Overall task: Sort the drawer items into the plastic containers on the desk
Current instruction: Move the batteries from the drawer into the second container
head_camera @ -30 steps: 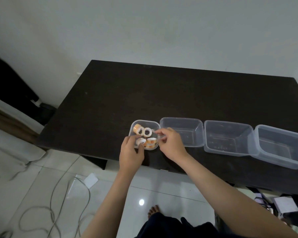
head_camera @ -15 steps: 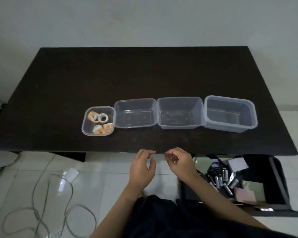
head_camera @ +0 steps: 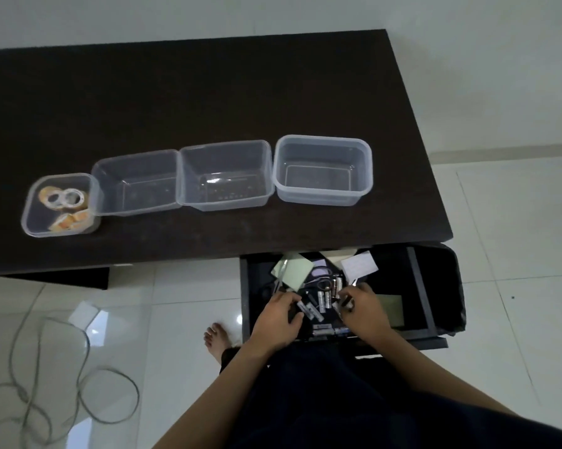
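Both hands are down in the open drawer, left hand and right hand over loose batteries. Four clear containers sit lined up on the desk.

Containers: four clear tubs rowed on the desk, well beyond both hands; leftmost holds tape rolls.
Batteries: scattered in the open drawer, between the hands.

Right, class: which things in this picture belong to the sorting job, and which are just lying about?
Part of the job:
- four plastic containers
- tape rolls in the smallest one
- open drawer
- batteries
- paper notes
- left hand, right hand

Lying about:
- grey cable on the floor
- white card on the floor
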Motion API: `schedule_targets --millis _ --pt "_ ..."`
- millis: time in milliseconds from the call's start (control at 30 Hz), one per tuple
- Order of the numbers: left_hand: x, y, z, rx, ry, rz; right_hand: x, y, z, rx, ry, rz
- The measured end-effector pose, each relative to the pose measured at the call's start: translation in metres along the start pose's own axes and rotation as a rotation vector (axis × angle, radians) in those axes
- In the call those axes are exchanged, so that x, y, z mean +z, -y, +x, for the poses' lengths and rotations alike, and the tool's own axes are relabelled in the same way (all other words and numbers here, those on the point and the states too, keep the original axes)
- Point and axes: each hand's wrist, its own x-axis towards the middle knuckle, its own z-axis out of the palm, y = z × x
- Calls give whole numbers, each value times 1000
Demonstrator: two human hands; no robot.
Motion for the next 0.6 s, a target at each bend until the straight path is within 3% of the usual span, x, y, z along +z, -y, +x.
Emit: schedule_targets --millis 233,400,600 --pt "36 -11 17 -115 135 170 -17 -24 18 56 91 -160" --pt "49 -18 31 -137 179 254 -18 -22 33 3 180 -59" --pt "54 -25 42 -191 182 312 -14 -24 37 -52 243 -258"
